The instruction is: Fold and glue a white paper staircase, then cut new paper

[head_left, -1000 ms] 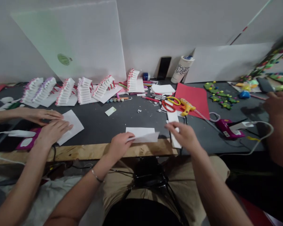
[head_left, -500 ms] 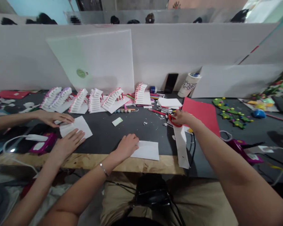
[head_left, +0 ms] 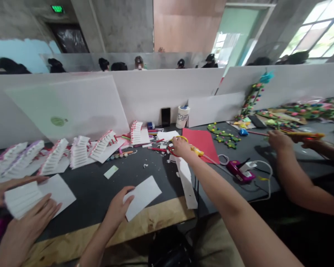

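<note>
My left hand (head_left: 118, 207) lies on the near left corner of a white sheet of paper (head_left: 143, 194) at the table's front edge, with the thumb on top and the fingers curled at the sheet's edge. My right hand (head_left: 180, 147) reaches far across the dark table (head_left: 100, 187) and closes on a pair of scissors with red and yellow handles (head_left: 176, 144). A long white paper strip (head_left: 187, 181) lies just below that hand.
A person at my left presses a pleated white paper (head_left: 24, 196) with both hands. Another person's hands (head_left: 279, 140) work at the right. Folded paper stairs (head_left: 78, 152), red paper (head_left: 200, 142), a purple glue gun (head_left: 239, 171), a cup (head_left: 182, 116) and a phone (head_left: 165, 116) lie beyond.
My head has lifted, showing the room behind the partition. My right hand went from the sheet's right edge out to the scissors. My left hand stayed on the sheet, which now lies slanted.
</note>
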